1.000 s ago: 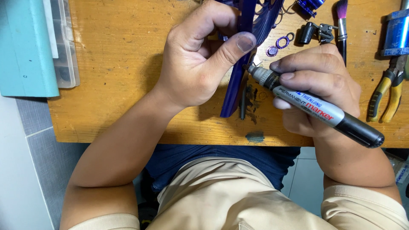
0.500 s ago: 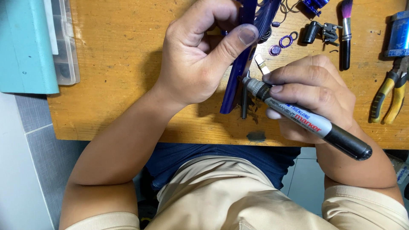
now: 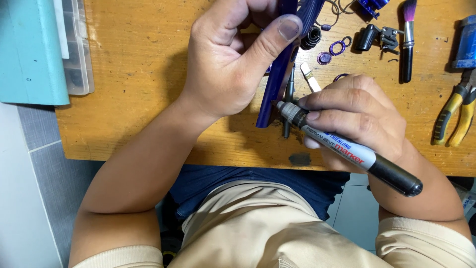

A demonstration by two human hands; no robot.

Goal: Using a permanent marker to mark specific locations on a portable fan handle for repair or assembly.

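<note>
My left hand point(image 3: 233, 64) still gripping the dark blue strip point(image 3: 277, 79) over the bench point(image 3: 139, 74), thumb slid farther up, right hand point(image 3: 354, 116) fingers clamping the marker point(image 3: 347, 149), tip now touching the strip's near end

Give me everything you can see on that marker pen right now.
The marker is a thick pen with a grey-white printed barrel, black rear end and dark collar, uncapped, its pale tip by the lower end of the dark blue strip. It lies slanted, tip up-left, rear past the wooden table edge. The right hand pinches it near the tip.
</note>
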